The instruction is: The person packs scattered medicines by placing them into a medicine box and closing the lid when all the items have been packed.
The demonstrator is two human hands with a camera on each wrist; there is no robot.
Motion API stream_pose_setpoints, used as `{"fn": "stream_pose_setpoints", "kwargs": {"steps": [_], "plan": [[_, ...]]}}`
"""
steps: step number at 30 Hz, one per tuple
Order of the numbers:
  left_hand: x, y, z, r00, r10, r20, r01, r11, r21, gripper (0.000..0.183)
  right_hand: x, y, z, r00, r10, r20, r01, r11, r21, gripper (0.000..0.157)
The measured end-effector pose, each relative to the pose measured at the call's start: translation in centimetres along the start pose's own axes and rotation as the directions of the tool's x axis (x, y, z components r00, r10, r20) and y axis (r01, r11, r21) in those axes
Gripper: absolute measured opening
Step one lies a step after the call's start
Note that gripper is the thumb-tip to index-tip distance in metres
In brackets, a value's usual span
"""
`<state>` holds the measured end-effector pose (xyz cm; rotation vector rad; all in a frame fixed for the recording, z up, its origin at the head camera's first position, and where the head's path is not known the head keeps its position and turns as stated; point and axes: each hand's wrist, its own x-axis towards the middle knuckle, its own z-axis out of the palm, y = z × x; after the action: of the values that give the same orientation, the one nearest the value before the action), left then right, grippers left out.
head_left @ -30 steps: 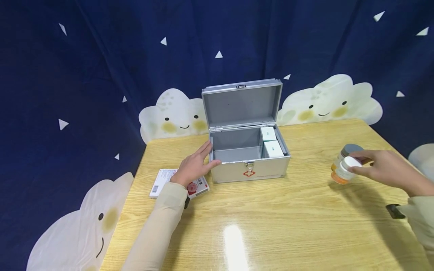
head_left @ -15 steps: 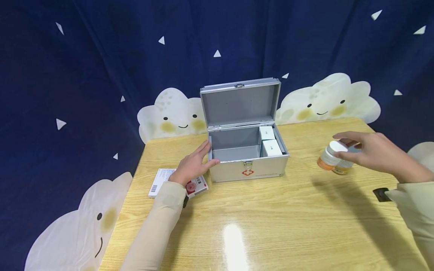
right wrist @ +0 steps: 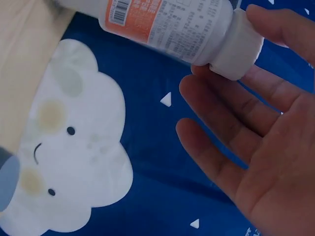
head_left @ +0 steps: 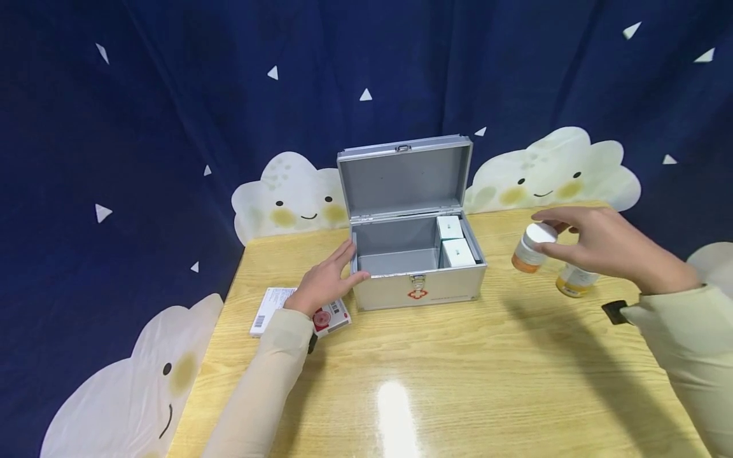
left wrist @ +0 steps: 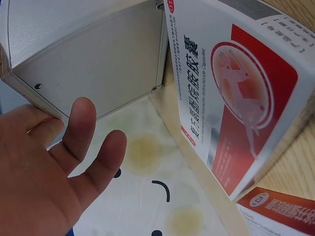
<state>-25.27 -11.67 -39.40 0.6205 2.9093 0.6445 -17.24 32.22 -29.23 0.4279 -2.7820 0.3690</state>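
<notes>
My right hand [head_left: 607,245] pinches a pill bottle [head_left: 529,251] by its white cap, thumb on one side and fingers on the other. The bottle is tilted and held above the table; its orange-and-white label shows in the right wrist view [right wrist: 167,24]. At the left rim of an open silver first-aid box [head_left: 372,294], my left hand [head_left: 323,283] rests with spread, fairly straight fingers. Two white cartons [head_left: 458,252] stand inside the box at its right end. The box's interior left of them is bare grey.
A second pill bottle [head_left: 574,280], yellow at its base, stands partly hidden below my right hand. Beside the box's left, under my left wrist, lie a red-and-white capsule carton [left wrist: 236,108] and a white carton [head_left: 266,312]. The raised lid [head_left: 405,181] leans back before a blue curtain.
My right hand has lifted the orange-labelled bottle and carried it left towards the box, uncovering the second bottle behind it. My left hand stays at the box's rim.
</notes>
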Motion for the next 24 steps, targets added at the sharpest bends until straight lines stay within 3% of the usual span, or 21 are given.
{"fn": "stream_pose_setpoints", "kwargs": {"steps": [5,14,24], "plan": [[0.1,-0.2,0.0,1.0,-0.004,-0.004,0.004,1.0,0.001,0.084,1.1,-1.4,-0.1,0.999,-0.032,-0.016,0.032,0.999,0.017,0.043],[0.1,-0.2,-0.1,1.0,-0.003,-0.001,0.003,1.0,0.017,0.084,3.4,-3.6,-0.1,0.995,-0.037,0.09,0.032,0.998,0.063,0.047],[0.1,-0.2,0.0,1.0,-0.002,0.001,0.002,1.0,0.01,0.085,4.9,-4.9,-0.1,0.989,-0.067,0.129,0.063,0.997,0.036,0.046]]}}
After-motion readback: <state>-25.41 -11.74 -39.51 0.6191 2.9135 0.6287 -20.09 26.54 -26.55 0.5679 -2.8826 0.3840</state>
